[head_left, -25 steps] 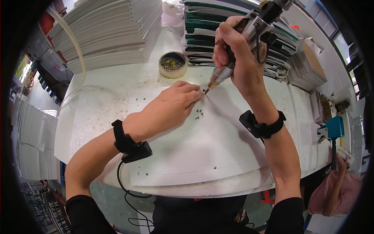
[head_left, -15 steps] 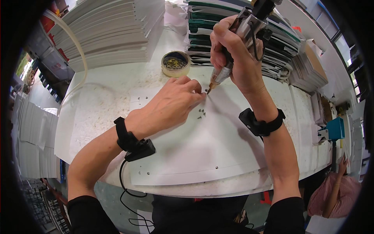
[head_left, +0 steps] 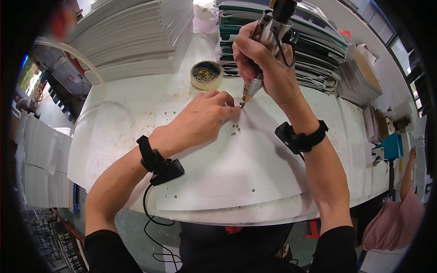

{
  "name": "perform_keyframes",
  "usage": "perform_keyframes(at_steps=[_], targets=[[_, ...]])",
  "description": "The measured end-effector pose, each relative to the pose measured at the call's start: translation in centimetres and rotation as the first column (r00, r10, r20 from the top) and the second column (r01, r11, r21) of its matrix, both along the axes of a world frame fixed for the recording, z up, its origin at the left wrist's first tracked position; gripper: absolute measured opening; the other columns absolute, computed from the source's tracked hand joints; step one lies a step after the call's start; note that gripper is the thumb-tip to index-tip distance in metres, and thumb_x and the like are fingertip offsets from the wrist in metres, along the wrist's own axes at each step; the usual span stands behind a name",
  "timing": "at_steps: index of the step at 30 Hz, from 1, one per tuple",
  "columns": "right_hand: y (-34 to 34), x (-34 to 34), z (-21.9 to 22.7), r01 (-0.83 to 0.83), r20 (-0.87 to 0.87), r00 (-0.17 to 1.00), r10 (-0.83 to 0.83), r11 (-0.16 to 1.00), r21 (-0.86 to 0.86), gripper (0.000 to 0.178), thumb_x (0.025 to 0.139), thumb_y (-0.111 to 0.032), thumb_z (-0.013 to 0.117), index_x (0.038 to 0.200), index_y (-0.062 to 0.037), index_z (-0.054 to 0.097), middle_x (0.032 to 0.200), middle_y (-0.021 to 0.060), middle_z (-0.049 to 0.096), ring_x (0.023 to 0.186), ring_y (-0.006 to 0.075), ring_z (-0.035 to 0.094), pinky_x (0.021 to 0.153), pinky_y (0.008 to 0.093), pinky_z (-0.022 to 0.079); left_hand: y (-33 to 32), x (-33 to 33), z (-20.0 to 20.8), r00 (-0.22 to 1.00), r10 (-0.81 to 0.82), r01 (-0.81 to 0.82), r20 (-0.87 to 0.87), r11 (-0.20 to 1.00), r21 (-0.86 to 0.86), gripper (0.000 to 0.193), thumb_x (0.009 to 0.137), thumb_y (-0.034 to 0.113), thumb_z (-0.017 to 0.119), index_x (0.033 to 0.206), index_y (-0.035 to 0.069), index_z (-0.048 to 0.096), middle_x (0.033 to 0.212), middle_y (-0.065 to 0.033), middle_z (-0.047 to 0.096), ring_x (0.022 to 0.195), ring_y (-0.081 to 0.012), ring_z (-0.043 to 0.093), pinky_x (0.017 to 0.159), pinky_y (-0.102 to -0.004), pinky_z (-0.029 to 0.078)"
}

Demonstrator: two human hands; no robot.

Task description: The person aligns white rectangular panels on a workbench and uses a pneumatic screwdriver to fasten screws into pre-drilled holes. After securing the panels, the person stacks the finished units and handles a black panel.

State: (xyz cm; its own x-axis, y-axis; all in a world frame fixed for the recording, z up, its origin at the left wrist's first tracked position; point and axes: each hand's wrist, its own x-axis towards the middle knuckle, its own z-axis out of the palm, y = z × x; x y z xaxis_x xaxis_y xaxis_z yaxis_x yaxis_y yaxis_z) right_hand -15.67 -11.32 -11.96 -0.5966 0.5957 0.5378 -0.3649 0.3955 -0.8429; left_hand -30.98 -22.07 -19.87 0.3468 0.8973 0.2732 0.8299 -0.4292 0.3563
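My right hand (head_left: 273,68) is wrapped round a power screwdriver (head_left: 277,29) with a metal body, its brass-coloured nose tilted down to the white panel (head_left: 227,168). At the bit's tip is a small screw (head_left: 241,104). The closed fingertips of my left hand (head_left: 200,113) pinch right beside that tip, seemingly on the screw, though the fingers partly hide it. Several loose screws (head_left: 235,129) lie on the panel just below the left fingertips. Small holes show near the panel's edges.
A round tub (head_left: 206,75) of screws stands beyond my left hand. Tall stacks of white panels (head_left: 132,45) and dark-edged panels (head_left: 227,34) line the back. A pale hose (head_left: 98,68) hangs at left. Another person (head_left: 393,223) is at far right.
The screwdriver and my right hand have shifted slightly left and become more upright, the tip staying at my left fingertips. The left hand keeps its pinch. The whole view has shifted a little.
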Motion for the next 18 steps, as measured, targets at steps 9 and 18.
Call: perform_keyframes(at_steps=[9,18], targets=[[-2.2,4.0,2.7,0.061,-0.194,0.98,-0.051,0.997,0.047,0.025,0.102,-0.03,0.061,0.094,-0.0073,0.053,0.085,0.0043,0.057,0.051,0.0067,0.049,0.048,0.0249,0.043,-1.8,0.7,0.3,0.991,0.037,-0.035,0.132,0.999,-0.017,0.018,0.093,0.013,0.069,0.109,0.007,0.075,0.108,-0.0098,0.071,0.102,-0.0302,0.064,0.095,-0.0421,0.05],[-5.5,5.9,3.1,0.0,-0.259,0.965,0.032,0.993,0.121,0.024,0.107,-0.029,0.052,0.1,-0.0062,0.051,0.088,0.0042,0.053,0.05,0.0062,0.043,0.046,0.0237,0.04,-4.1,0.6,0.8,0.939,0.225,-0.191,0.262,0.971,-0.146,0.006,0.094,0.009,0.068,0.098,0.004,0.068,0.099,-0.0083,0.07,0.091,-0.0223,0.066,0.083,-0.0347,0.053]])
